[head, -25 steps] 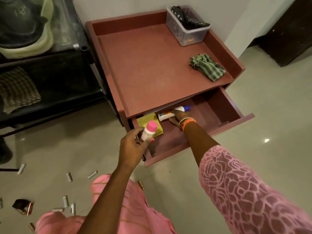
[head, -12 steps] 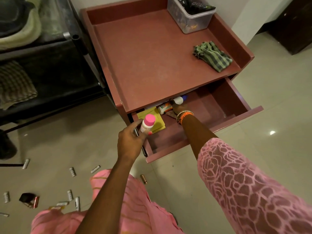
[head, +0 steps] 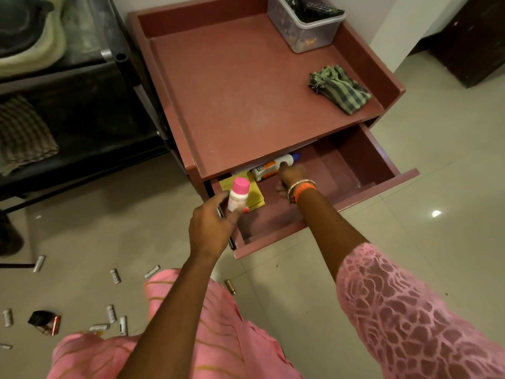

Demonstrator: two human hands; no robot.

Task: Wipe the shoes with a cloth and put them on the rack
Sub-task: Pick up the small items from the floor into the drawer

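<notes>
A green checked cloth (head: pixel 338 89) lies crumpled on the right side of the red cabinet top (head: pixel 246 99). My left hand (head: pixel 211 228) holds a small white bottle with a pink cap (head: pixel 238 194) upright at the open drawer's left front corner. My right hand (head: pixel 292 177) reaches into the drawer (head: pixel 352 170) and rests against a white tube with a blue cap (head: pixel 273 166); whether it grips the tube is hidden. A dark shoe with a pale sole (head: pixel 27 36) sits on the black rack (head: pixel 90 86) at top left.
A clear plastic box (head: pixel 306 28) with remotes stands at the cabinet's back right. A yellow packet (head: pixel 251 192) lies in the drawer. A folded checked cloth (head: pixel 21 138) rests on the rack's lower shelf. Several batteries (head: pixel 114 276) are scattered on the tiled floor at left.
The view has tilted down and closer to the cabinet. My left hand with the pink-capped bottle has shifted slightly toward the drawer. My right hand stays inside the drawer by the tube.
</notes>
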